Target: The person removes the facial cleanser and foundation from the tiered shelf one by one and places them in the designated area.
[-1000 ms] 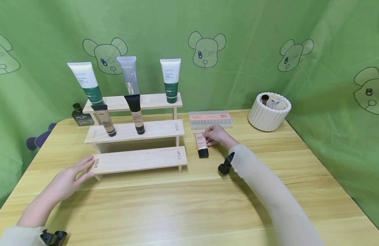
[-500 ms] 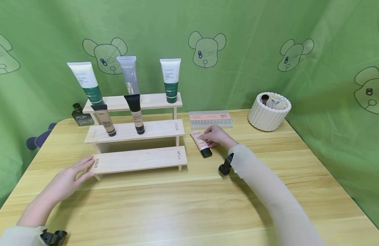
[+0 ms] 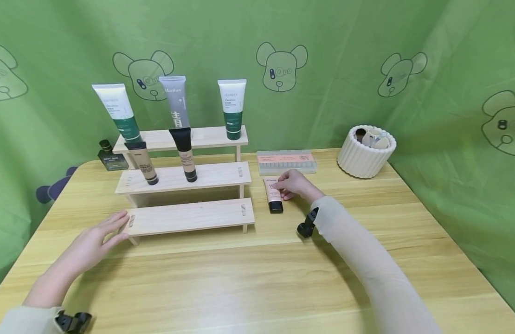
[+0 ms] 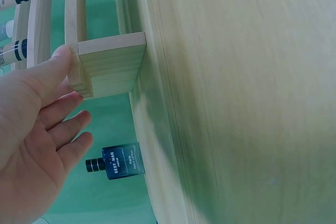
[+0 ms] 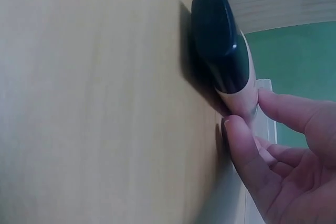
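Observation:
A pink BB cream tube (image 3: 273, 195) with a black cap lies on the table right of the wooden tiered stand. My right hand (image 3: 293, 183) pinches its side between thumb and finger, and the right wrist view has the black cap (image 5: 212, 30) nearest the camera. My left hand (image 3: 94, 243) rests its fingers against the left end of the stand's lowest shelf (image 3: 190, 218). In the left wrist view the thumb (image 4: 55, 66) touches the board's corner, with the other fingers loosely extended.
Two foundation tubes, one being the black-topped tube (image 3: 184, 155), stand on the middle shelf. Several larger tubes stand on the top shelf (image 3: 207, 135). A perfume bottle (image 3: 112, 157), a clear box (image 3: 286, 162) and a white ribbed brush holder (image 3: 362, 155) are behind.
The BB cream tube swung at an angle, cap end to the right, then came back nearly straight under my right hand. My left hand stayed on the stand.

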Tool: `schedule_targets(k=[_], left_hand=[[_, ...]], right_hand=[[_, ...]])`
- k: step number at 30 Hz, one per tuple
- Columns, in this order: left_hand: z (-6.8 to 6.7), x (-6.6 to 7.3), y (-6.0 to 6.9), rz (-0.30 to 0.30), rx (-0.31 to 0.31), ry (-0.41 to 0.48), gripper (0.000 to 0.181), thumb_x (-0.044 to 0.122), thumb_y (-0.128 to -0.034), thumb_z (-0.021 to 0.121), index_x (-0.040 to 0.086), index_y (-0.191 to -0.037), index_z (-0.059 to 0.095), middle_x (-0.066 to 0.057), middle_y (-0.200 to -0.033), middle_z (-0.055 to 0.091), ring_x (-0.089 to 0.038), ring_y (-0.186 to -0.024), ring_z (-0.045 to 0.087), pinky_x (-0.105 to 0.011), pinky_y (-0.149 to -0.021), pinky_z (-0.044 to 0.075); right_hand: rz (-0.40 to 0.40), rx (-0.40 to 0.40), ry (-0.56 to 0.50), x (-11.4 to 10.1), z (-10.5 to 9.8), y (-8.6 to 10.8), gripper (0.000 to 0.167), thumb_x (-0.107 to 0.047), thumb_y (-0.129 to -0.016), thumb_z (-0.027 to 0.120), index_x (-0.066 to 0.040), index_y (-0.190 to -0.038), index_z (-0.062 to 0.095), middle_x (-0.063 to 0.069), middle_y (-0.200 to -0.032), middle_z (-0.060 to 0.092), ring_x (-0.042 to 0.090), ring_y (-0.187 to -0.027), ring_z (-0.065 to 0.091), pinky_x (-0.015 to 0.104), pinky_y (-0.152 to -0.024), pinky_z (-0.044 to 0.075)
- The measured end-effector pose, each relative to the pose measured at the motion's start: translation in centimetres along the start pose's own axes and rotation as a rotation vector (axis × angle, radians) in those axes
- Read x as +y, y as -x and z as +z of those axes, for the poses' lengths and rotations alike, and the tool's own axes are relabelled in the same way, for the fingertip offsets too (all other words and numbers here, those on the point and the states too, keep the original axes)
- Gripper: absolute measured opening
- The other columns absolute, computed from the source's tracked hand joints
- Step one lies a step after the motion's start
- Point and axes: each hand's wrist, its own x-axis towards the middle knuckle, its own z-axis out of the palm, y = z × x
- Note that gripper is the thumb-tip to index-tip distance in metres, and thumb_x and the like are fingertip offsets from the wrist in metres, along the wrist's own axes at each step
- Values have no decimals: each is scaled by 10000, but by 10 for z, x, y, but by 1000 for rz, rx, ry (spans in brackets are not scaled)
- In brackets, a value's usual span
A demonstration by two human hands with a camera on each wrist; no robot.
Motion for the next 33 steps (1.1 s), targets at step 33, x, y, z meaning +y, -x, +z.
schedule_targets(k=[33], left_hand=[[1, 0, -1, -7, 4, 6, 514, 259, -912, 585, -72, -1287, 468, -278, -1344, 389, -502, -1173, 376, -640, -923, 305]], right_hand=[[-501, -13, 43, -83, -24, 66, 445, -139, -879, 630, 25, -1264, 479, 191, -987, 575, 316, -814, 610, 353, -654, 565]])
